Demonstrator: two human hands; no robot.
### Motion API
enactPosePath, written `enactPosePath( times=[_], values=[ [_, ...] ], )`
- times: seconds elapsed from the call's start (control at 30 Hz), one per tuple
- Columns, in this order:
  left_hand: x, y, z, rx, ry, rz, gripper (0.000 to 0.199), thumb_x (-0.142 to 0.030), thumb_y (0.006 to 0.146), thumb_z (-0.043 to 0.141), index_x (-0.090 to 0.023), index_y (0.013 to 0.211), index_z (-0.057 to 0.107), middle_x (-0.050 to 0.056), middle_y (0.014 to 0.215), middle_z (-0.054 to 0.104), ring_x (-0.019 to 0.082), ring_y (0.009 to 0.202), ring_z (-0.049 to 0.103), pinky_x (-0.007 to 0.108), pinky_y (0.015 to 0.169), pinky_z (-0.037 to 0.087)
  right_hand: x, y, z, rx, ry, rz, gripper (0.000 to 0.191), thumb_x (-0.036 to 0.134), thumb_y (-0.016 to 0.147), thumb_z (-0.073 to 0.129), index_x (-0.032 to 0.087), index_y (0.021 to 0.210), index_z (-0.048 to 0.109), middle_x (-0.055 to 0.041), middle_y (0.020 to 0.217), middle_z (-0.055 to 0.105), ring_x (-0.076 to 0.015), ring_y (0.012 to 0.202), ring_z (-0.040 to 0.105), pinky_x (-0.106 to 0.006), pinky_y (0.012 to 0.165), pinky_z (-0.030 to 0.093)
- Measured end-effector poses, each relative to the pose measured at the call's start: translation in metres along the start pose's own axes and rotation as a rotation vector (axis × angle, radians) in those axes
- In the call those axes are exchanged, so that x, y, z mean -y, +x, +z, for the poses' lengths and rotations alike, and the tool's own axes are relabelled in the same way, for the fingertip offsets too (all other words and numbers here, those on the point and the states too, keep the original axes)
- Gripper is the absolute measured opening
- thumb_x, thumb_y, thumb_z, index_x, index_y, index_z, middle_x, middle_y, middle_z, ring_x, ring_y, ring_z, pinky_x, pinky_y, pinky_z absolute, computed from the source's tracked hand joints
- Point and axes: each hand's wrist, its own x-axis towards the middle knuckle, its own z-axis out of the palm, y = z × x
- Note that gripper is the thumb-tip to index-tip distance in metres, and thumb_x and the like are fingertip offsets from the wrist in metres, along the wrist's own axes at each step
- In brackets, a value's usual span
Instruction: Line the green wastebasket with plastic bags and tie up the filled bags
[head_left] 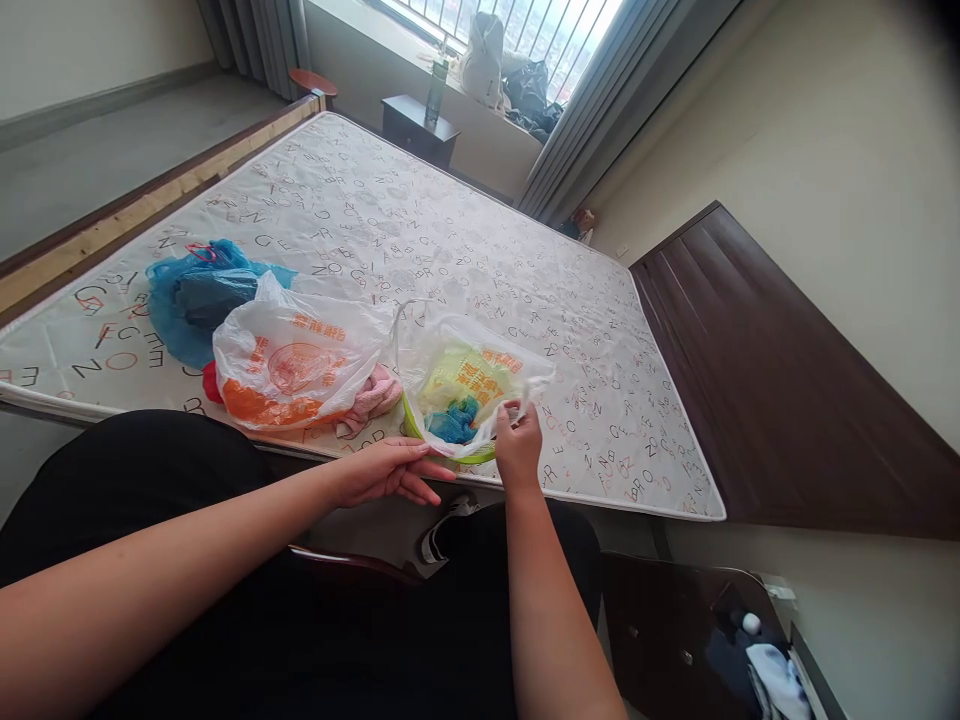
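A white plastic bag [525, 362] with orange print lines a green-rimmed container [480, 457] at the mattress's near edge. Inside lie a yellowish bag [461, 372] and a crumpled blue plastic bag [454, 420]. My right hand [519, 440] is closed on the white bag's edge at the container's right side. At the front rim, my left hand [394, 470] has its fingers stretched out and apart; its thumb side meets the bag's edge. To the left are another white printed bag [300, 350], a pink cloth [373, 398] and a blue plastic bag [214, 295].
All of these rest on a letter-patterned mattress [420, 240]. A dark headboard [780, 400] stands at the right, and a wooden bed rail [165, 200] runs along the left. A nightstand [420, 130] bears a bottle [436, 92] near the window. Clothes [776, 675] lie at the lower right.
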Motion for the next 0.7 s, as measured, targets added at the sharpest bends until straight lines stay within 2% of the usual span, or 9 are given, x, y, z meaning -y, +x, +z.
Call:
enactPosePath(
  times=[0.07,0.13,0.27,0.37,0.5,0.57,0.6,0.67,0.7],
  values=[
    [0.002,0.000,-0.001,0.006,0.074,-0.007,0.044,-0.055,0.084,0.080,-0.015,0.100,0.075,0.013,0.091,0.081,0.028,0.085,0.080,0.035,0.082,0.059,0.003,0.000,-0.004,-0.075,0.143,0.022,0.019,0.043,0.093,0.060,0.025,0.100,0.059,-0.0001,0.085,0.063,-0.0167,0.074,0.061,-0.028,0.069,0.051],
    [0.003,0.002,-0.003,-0.010,0.157,-0.012,0.043,-0.056,0.084,0.080,-0.014,0.087,0.074,0.009,0.070,0.075,0.027,0.082,0.079,0.033,0.081,0.058,0.007,-0.002,-0.009,-0.111,0.283,0.067,0.024,0.044,0.093,0.062,0.025,0.107,0.057,0.0015,0.083,0.061,-0.0146,0.063,0.059,-0.027,0.060,0.051],
    [0.003,0.010,-0.007,-0.176,0.199,0.042,0.045,-0.058,0.075,0.085,-0.016,0.085,0.069,0.005,0.067,0.072,0.025,0.073,0.077,0.034,0.074,0.058,0.019,-0.011,-0.019,-0.127,0.379,0.125,0.029,0.044,0.091,0.066,0.026,0.110,0.054,0.0049,0.075,0.059,-0.0109,0.045,0.052,-0.026,0.046,0.045],
    [-0.006,0.015,-0.013,-0.364,0.262,0.248,0.045,-0.057,0.073,0.085,-0.017,0.085,0.068,0.005,0.069,0.071,0.021,0.066,0.071,0.034,0.070,0.057,0.024,-0.018,-0.029,-0.165,0.376,0.127,0.030,0.050,0.093,0.063,0.024,0.106,0.056,0.0063,0.066,0.054,-0.0110,0.042,0.050,-0.026,0.044,0.042],
    [-0.025,0.017,-0.031,-0.663,0.243,0.632,0.037,-0.054,0.082,0.075,-0.019,0.087,0.068,-0.001,0.062,0.058,0.016,0.062,0.061,0.027,0.061,0.051,0.023,-0.022,-0.047,-0.238,0.314,0.078,0.034,0.056,0.099,0.052,0.023,0.094,0.059,0.0076,0.056,0.041,-0.0123,0.046,0.046,-0.027,0.051,0.045],
    [-0.036,0.018,-0.043,-0.769,0.184,0.746,0.036,-0.055,0.084,0.072,-0.019,0.089,0.066,-0.002,0.066,0.057,0.014,0.061,0.057,0.025,0.057,0.046,0.021,-0.023,-0.054,-0.300,0.204,-0.005,0.036,0.054,0.100,0.048,0.024,0.086,0.061,0.0033,0.063,0.047,-0.0156,0.059,0.053,-0.030,0.064,0.052],
    [-0.041,0.019,-0.048,-0.800,0.177,0.780,0.038,-0.057,0.084,0.072,-0.020,0.091,0.066,-0.001,0.071,0.059,0.014,0.063,0.058,0.025,0.058,0.046,0.020,-0.022,-0.056,-0.343,0.143,-0.072,0.036,0.052,0.100,0.048,0.024,0.084,0.063,-0.0006,0.072,0.053,-0.0184,0.072,0.060,-0.034,0.074,0.055],
    [-0.051,0.021,-0.057,-0.823,0.242,0.818,0.048,-0.064,0.082,0.072,-0.020,0.101,0.066,0.002,0.085,0.065,0.017,0.074,0.063,0.028,0.066,0.050,0.020,-0.020,-0.058,-0.428,0.064,-0.226,0.033,0.047,0.098,0.049,0.023,0.085,0.067,-0.0100,0.107,0.061,-0.0257,0.111,0.062,-0.043,0.097,0.054],
    [-0.056,0.023,-0.060,-0.816,0.301,0.821,0.054,-0.068,0.081,0.071,-0.021,0.107,0.067,0.003,0.090,0.067,0.019,0.082,0.066,0.030,0.072,0.052,0.020,-0.019,-0.057,-0.447,0.057,-0.288,0.032,0.045,0.097,0.050,0.022,0.087,0.069,-0.0129,0.128,0.057,-0.0293,0.129,0.055,-0.047,0.106,0.051]
  ],
)
